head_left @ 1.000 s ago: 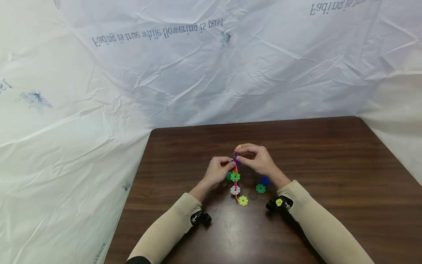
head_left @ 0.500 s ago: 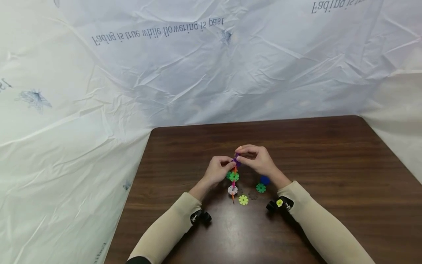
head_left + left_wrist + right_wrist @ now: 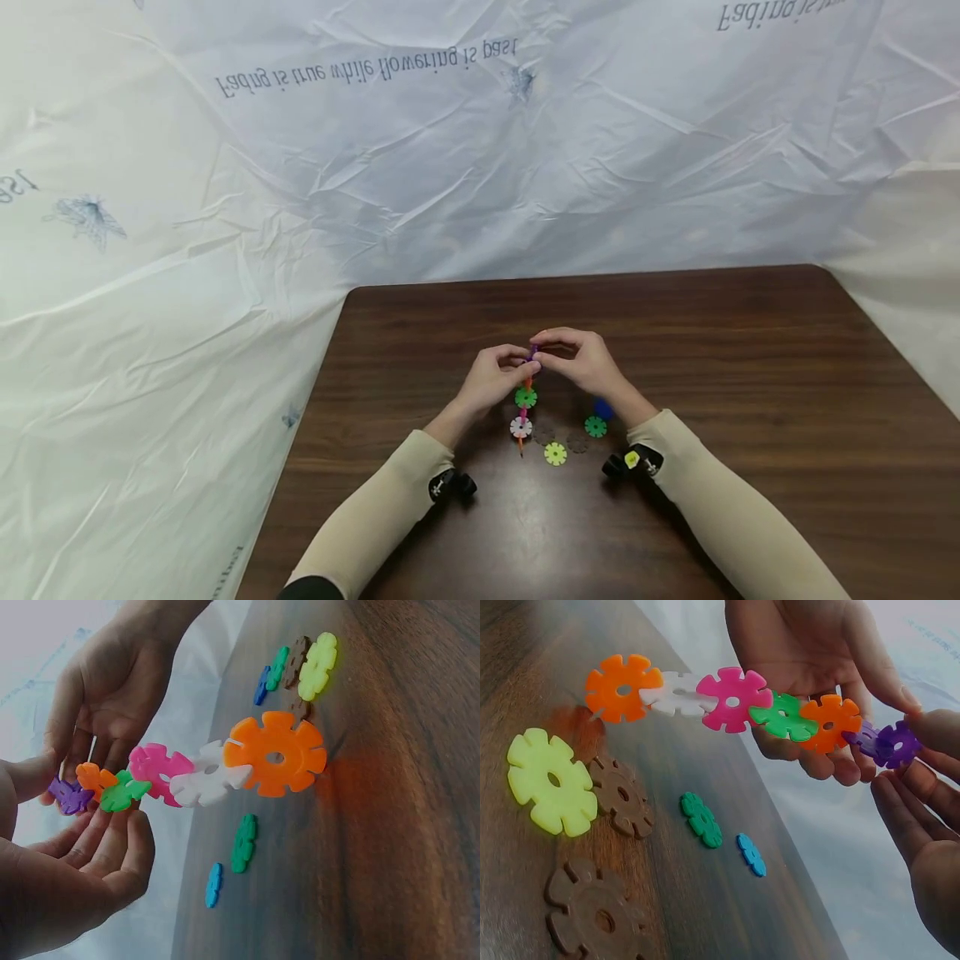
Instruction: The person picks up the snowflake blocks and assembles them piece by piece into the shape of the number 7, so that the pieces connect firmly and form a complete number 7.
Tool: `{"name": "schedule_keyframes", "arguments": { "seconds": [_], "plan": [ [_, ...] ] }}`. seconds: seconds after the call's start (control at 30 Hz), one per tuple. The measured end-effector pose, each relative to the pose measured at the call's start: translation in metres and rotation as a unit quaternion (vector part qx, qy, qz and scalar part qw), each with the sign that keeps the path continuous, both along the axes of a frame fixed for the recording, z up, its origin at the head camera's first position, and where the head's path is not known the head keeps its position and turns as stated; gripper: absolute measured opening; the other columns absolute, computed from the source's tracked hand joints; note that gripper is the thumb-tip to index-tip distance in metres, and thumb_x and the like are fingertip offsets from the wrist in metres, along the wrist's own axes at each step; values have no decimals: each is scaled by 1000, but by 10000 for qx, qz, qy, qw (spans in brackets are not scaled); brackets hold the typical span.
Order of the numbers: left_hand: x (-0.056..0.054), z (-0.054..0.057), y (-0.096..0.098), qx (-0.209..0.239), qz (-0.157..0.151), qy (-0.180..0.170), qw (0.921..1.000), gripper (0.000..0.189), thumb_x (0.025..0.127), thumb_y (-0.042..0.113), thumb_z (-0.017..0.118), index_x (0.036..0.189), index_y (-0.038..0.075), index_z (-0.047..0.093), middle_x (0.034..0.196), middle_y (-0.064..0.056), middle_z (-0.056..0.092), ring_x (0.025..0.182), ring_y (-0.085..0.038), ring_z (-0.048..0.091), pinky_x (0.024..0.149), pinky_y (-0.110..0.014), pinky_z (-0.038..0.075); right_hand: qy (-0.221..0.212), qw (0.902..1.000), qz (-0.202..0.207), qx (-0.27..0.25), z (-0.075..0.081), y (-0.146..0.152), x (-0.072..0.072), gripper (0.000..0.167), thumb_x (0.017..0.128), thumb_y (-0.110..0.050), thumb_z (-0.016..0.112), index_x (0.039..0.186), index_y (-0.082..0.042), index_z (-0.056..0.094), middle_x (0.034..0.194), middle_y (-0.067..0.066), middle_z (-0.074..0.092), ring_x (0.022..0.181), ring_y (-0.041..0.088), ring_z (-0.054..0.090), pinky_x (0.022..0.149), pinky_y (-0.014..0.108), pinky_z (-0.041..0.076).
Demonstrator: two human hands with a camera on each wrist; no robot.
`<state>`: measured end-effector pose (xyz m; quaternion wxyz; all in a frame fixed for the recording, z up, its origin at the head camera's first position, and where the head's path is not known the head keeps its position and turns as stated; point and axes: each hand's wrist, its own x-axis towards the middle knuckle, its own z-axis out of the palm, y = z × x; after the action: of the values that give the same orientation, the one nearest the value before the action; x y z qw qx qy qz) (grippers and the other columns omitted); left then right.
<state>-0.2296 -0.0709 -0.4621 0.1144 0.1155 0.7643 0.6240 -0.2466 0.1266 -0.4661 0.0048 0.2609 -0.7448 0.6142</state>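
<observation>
A chain of notched plastic flower discs hangs over the table, joined edge to edge: orange at the bottom, then white [image 3: 521, 427], pink [image 3: 733, 700], green [image 3: 526, 397], orange [image 3: 830, 724] and purple at the top. My left hand [image 3: 488, 383] holds the chain near its top, thumb at the purple end. With thumb and fingers, my right hand [image 3: 587, 363] pinches the topmost purple disc [image 3: 897, 745]. A second purple disc shows just below it in the right wrist view. The bottom orange disc [image 3: 276, 754] stays close over the tabletop.
Loose discs lie flat on the brown table [image 3: 697, 350]: yellow [image 3: 556, 453], two brown ones [image 3: 600, 913], green [image 3: 596, 427] and blue [image 3: 603, 409] by the right wrist. Another green disc [image 3: 244, 843] and a light blue one [image 3: 214, 885] lie on the left side. Printed sheeting hangs behind.
The chain's lower end has swung left, away from the yellow disc. My left hand has moved slightly up and left. My right hand keeps its pinch at the purple end.
</observation>
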Motion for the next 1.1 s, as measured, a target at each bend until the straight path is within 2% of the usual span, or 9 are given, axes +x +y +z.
{"name": "schedule_keyframes", "arguments": {
  "seconds": [0.17, 0.27, 0.37, 0.6, 0.83, 1.1],
  "plan": [
    [-2, -3, -5, 84, 151, 111, 9998, 30, 91, 20, 71, 115, 1, 67, 102, -16, 69, 88, -20, 70, 77, -33, 58, -49, 9999, -16, 163, -1, -3, -5, 29, 91, -14, 70, 118, -1, 68, 116, 23, 66, 106, 36, 65, 85, 30, 56],
    [-2, -4, -9, 13, 231, 223, 9995, 28, 91, 20, 71, 113, 2, 68, 103, -14, 70, 90, -20, 70, 79, -34, 58, -36, 9996, -64, 280, -2, -4, -10, 27, 94, -19, 67, 118, -7, 69, 116, 17, 68, 106, 31, 65, 85, 29, 56],
    [-2, -4, -14, -88, 330, 259, 9991, 27, 91, 22, 71, 111, 4, 69, 103, -13, 70, 90, -19, 70, 80, -33, 57, 4, 9989, -134, 450, -5, -5, -16, 29, 96, -24, 63, 120, -9, 68, 119, 11, 68, 108, 26, 64, 87, 34, 55],
    [2, -3, -22, -182, 387, 149, 9990, 31, 92, 24, 69, 114, 2, 68, 106, -13, 69, 90, -17, 68, 79, -31, 56, 65, 9953, -306, 913, -15, -7, -29, 36, 97, -30, 62, 122, -5, 66, 122, 9, 67, 106, 25, 65, 88, 45, 54],
    [4, -5, -28, -113, 440, 113, 9989, 31, 92, 22, 69, 114, 0, 68, 106, -13, 69, 89, -17, 68, 80, -32, 57, 146, 9922, -254, 1215, -30, -12, -42, 36, 94, -29, 66, 121, -6, 67, 119, 11, 67, 105, 27, 65, 90, 47, 53],
    [3, -7, -37, -9, 625, 183, 9979, 33, 92, 20, 69, 114, -4, 67, 102, -14, 69, 89, -16, 69, 80, -30, 57, 195, 9835, -198, 1788, -34, -22, -45, 37, 92, -26, 70, 122, -6, 65, 117, 11, 67, 102, 25, 66, 87, 44, 54]
  ]
}}
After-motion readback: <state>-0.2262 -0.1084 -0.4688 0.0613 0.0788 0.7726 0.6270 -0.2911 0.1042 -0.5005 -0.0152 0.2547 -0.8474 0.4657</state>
